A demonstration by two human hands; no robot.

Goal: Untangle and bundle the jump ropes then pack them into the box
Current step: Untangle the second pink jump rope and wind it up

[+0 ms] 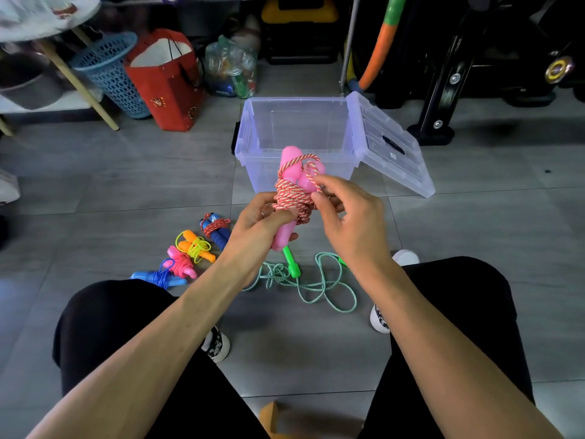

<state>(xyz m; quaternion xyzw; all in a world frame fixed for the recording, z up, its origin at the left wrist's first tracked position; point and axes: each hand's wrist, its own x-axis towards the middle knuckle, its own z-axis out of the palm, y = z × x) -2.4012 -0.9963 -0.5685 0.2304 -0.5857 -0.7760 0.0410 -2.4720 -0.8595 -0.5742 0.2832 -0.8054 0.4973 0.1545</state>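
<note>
My left hand (pixel 258 228) grips a pink-handled jump rope (pixel 289 167) whose red-and-white cord is coiled round both handles. My right hand (pixel 346 213) pinches the cord's loose end at the top of the coil. Just behind stands a clear plastic box (pixel 300 128), its lid (pixel 392 144) hanging open to the right. On the floor lie a loose green rope (pixel 316 280) with green handles and several bundled ropes: a blue-handled one with red cord (pixel 217 231), an orange one with yellow cord (pixel 196 245), a pink one (pixel 182 264) and a blue one (pixel 158 277).
I sit with my knees apart above a grey tiled floor. A blue basket (pixel 110 71), a red paper bag (pixel 164 80) and a clear plastic bag (pixel 231 68) stand at the back left. Black exercise equipment (pixel 459 64) fills the back right.
</note>
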